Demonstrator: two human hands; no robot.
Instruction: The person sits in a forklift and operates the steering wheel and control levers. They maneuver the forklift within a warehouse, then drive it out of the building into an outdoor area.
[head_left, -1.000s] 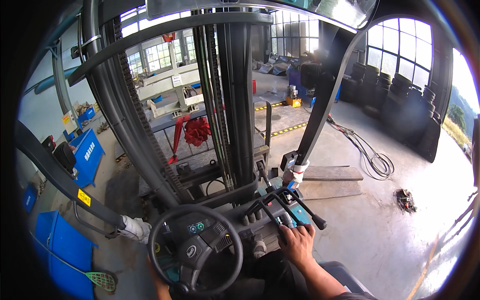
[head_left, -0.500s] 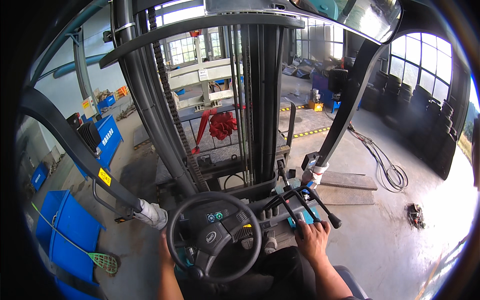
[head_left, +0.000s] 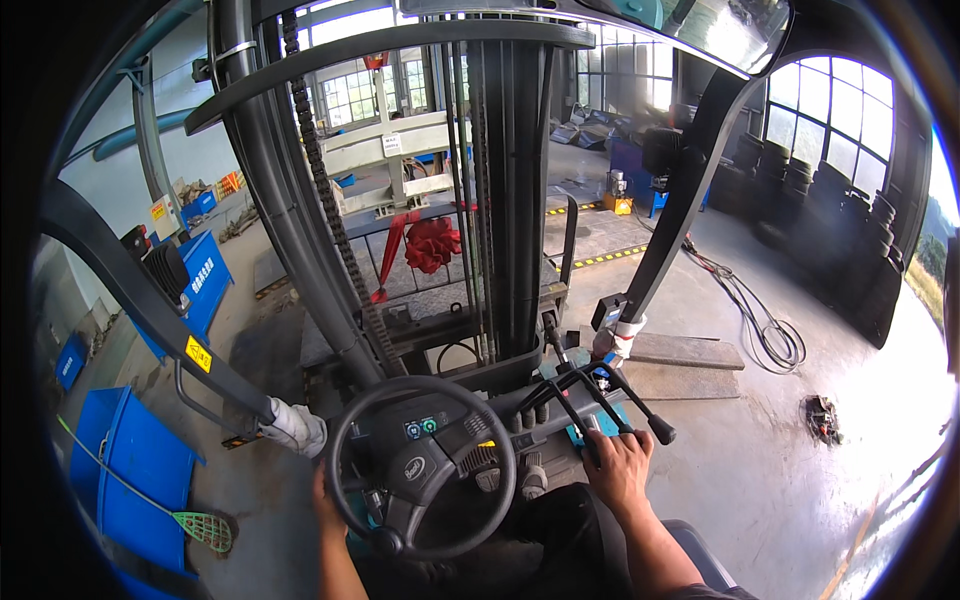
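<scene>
I sit behind the black steering wheel (head_left: 422,400) of a forklift. My right hand (head_left: 619,468) is closed round the top of a black control lever (head_left: 566,405), in a row of levers right of the wheel. Another lever's knob (head_left: 662,429) stands free beyond its fingers. At the wheel's lower left is my left hand (head_left: 327,503), its fingers mostly hidden by the rim. The dark lifting mast (head_left: 505,200) rises ahead, with a chain (head_left: 322,165) on its left side. Through it shows a red ribbon rosette (head_left: 433,245) in front of a pale metal frame (head_left: 425,140).
White cloth wraps sit on the left post (head_left: 295,428) and right post (head_left: 619,339). Blue bins (head_left: 135,460) stand on the left, one with a green net (head_left: 205,530) against it. Right lie flat boards (head_left: 675,365), coiled hoses (head_left: 765,325) and stacked tyres (head_left: 825,200).
The whole view has shifted slightly, so things appear a little farther left and higher. My right hand stays on the lever and my left beside the wheel.
</scene>
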